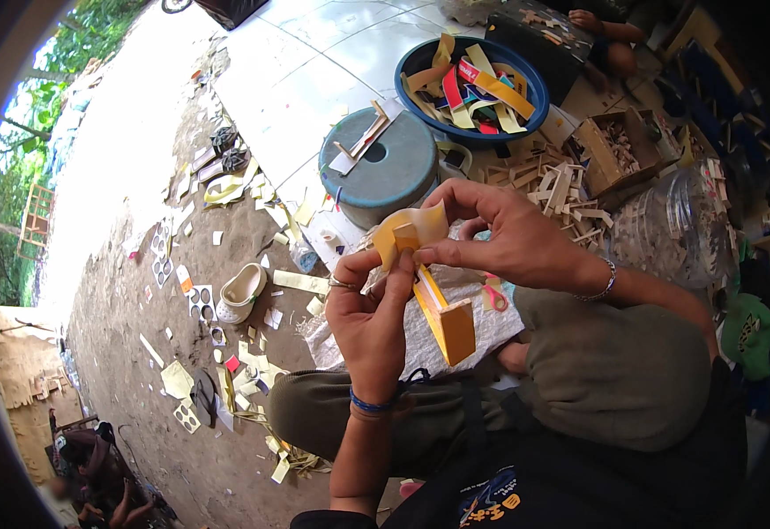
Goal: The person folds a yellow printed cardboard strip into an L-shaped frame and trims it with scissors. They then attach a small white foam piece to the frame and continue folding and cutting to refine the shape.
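Both hands meet over my lap on a small yellow-covered wooden piece (447, 326), a narrow body with a wider flat end pointing down toward me. My left hand (372, 309) is closed on its upper end, thumb and fingers pinching it. A curled yellow strip (413, 226), glossy and thin, wraps about that end. My right hand (508, 231) pinches the strip's edge between thumb and fingers. Just beyond stands a round blue-grey stool (372, 189) with a small wooden assembly (369, 132) on white paper. Pink-handled scissors (494, 298) lie on the white sack (491, 331) beneath my hands.
A blue basin (407, 99) of coloured strips stands at the far right. Nearer are a pile of wood pieces (566, 198) and a wooden box (592, 145). Left, a pale clog (242, 293), a dark flip-flop (202, 395) and paper scraps litter the ground. Another person's hand (586, 21) shows top right.
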`<state>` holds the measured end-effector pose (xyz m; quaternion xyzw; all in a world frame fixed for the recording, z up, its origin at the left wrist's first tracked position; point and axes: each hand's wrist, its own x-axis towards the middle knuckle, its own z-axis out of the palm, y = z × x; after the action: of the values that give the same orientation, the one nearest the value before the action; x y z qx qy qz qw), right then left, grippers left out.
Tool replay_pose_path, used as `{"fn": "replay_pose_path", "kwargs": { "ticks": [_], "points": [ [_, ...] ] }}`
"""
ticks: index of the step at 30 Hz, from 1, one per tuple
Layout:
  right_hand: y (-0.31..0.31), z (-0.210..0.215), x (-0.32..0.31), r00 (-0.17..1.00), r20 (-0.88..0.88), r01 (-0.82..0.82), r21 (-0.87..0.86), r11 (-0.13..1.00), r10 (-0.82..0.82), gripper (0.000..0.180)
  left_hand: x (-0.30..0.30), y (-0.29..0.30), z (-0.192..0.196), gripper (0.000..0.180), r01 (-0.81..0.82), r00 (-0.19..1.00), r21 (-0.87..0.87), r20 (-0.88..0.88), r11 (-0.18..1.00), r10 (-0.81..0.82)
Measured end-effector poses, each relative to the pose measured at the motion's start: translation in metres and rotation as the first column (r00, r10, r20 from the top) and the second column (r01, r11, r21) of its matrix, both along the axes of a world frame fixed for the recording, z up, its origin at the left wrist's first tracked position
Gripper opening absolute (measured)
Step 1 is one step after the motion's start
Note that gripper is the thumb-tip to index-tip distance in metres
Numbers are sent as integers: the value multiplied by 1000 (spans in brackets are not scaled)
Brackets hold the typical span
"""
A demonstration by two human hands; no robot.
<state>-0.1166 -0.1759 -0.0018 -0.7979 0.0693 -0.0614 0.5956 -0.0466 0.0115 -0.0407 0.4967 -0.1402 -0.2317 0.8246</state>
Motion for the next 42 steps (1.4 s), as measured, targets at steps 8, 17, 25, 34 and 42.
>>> {"fn": "replay_pose_path", "kwargs": {
  "ticks": [8,17,25,34,42],
  "points": [
    [3,-4,3,997,32,62,51,997,-64,35,-4,-1,3,24,0,999,72,47,997,-3],
    [-1,8,-1,994,-78,92,335,938,-70,30,3,9,12,37,192,972,-81,-122,978,-201],
    [-1,-1,-1,999,50,-14,232,973,2,32,10,13,4,25,232,956,-141,-148,963,-252],
    [1,2,-2,998,66,-21,121,992,13,29,9,10,4,20,171,965,-93,-183,981,-186],
    [0,3,-3,996,89,-25,66,998,20,32,3,4,7,23,56,995,42,-90,998,-52]
  ]
}}
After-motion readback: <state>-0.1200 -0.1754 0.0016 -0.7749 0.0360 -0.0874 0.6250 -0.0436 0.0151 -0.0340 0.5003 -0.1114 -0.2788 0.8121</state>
